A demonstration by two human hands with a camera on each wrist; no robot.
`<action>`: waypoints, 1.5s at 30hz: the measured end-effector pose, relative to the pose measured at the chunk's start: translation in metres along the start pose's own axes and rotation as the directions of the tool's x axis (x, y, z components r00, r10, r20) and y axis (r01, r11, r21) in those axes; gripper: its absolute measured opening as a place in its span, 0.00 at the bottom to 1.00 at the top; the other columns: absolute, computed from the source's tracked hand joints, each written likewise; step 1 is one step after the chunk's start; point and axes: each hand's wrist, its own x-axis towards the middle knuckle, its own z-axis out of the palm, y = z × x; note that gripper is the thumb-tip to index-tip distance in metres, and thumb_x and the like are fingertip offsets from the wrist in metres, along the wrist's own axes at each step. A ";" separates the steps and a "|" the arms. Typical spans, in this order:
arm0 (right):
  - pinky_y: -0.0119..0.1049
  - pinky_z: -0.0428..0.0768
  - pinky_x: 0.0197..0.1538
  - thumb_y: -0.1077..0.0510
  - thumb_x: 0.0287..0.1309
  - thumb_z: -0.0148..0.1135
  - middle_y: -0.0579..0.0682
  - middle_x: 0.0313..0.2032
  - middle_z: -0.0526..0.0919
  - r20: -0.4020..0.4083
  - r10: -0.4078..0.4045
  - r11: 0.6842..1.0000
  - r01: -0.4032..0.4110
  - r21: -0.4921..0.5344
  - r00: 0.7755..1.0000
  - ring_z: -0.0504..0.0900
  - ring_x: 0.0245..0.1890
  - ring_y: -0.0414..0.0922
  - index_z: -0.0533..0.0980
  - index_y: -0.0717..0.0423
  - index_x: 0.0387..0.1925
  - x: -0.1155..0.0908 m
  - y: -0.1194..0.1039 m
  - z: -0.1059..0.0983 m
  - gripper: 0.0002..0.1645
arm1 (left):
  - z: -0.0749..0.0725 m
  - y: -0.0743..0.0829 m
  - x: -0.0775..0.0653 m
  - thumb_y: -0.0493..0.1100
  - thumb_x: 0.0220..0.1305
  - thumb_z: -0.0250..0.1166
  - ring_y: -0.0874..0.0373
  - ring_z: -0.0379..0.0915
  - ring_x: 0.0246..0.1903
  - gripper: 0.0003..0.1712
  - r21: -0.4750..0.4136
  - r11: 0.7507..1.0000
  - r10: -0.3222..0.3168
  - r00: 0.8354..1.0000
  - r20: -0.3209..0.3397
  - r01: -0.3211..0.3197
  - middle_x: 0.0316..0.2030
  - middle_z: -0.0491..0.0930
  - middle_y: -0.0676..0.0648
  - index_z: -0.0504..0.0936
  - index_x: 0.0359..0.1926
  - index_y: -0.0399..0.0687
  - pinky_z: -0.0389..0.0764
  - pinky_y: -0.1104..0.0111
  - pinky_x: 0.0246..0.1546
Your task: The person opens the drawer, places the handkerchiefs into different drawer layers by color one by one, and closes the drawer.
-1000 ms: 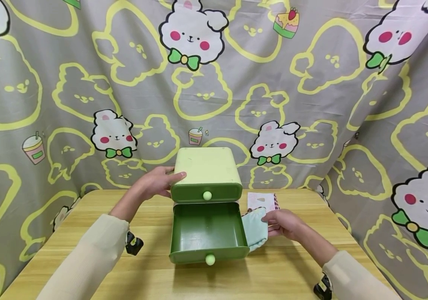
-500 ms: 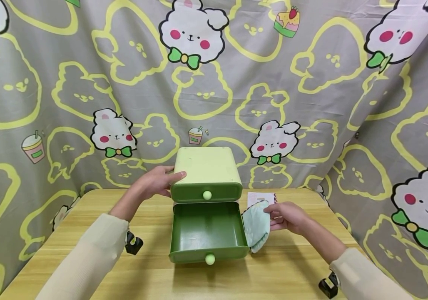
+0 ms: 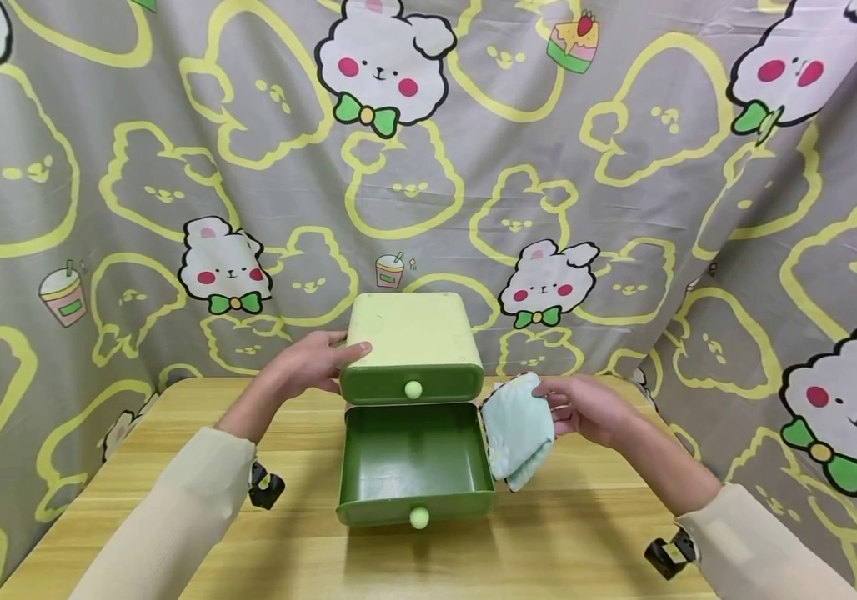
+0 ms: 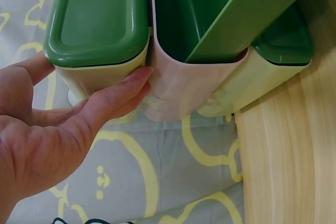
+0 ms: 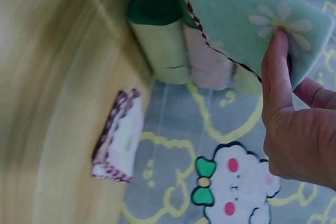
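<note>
A small green-and-cream drawer unit (image 3: 413,329) stands mid-table in the head view. Its middle drawer (image 3: 417,454) is pulled out and bare inside. My left hand (image 3: 316,364) holds the unit's upper left side, thumb on top; the left wrist view shows fingers (image 4: 123,90) along the side of the top tier. My right hand (image 3: 586,408) pinches a folded mint-green cloth (image 3: 516,429) by its upper corner, just right of the drawer. In the right wrist view the cloth carries a white daisy and a dark red-and-white braided edge.
On the wooden table (image 3: 286,533), a folded white cloth with a dark red checked border (image 5: 119,140) lies behind the right hand. A grey curtain (image 3: 413,167) with cartoon rabbits hangs behind the table and along its sides.
My right hand has lifted the mint-green cloth from low beside the drawer, up and slightly right. It now overlaps the white cloth in the head view. My left hand keeps its hold.
</note>
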 end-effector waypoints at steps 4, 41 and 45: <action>0.35 0.88 0.39 0.58 0.70 0.53 0.48 0.33 0.87 0.028 -0.014 1.000 0.015 -0.008 1.000 0.89 0.33 0.43 0.78 0.65 0.43 -0.004 -0.012 0.006 0.13 | -0.001 0.000 0.000 0.57 0.77 0.56 0.41 0.78 0.60 0.45 -0.005 1.000 -0.004 1.000 -0.001 0.004 0.61 0.77 0.34 0.48 0.80 0.36 0.86 0.57 0.51; 0.40 0.86 0.51 0.61 0.73 0.47 0.59 0.52 0.79 0.148 -0.063 0.966 0.023 0.258 0.987 0.85 0.49 0.48 0.65 0.74 0.62 0.030 -0.009 0.109 0.23 | 0.000 0.000 -0.001 0.57 0.77 0.56 0.39 0.75 0.63 0.46 -0.003 1.000 -0.013 1.000 -0.012 0.013 0.64 0.74 0.33 0.47 0.80 0.36 0.84 0.55 0.54; 0.42 0.85 0.53 0.62 0.73 0.46 0.62 0.55 0.78 0.131 -0.055 0.948 0.010 0.318 0.990 0.85 0.49 0.48 0.63 0.74 0.64 0.034 -0.010 0.122 0.24 | 0.000 0.001 -0.001 0.57 0.77 0.56 0.39 0.74 0.64 0.46 -0.004 1.000 -0.013 1.000 -0.010 0.013 0.65 0.74 0.33 0.47 0.80 0.35 0.84 0.54 0.55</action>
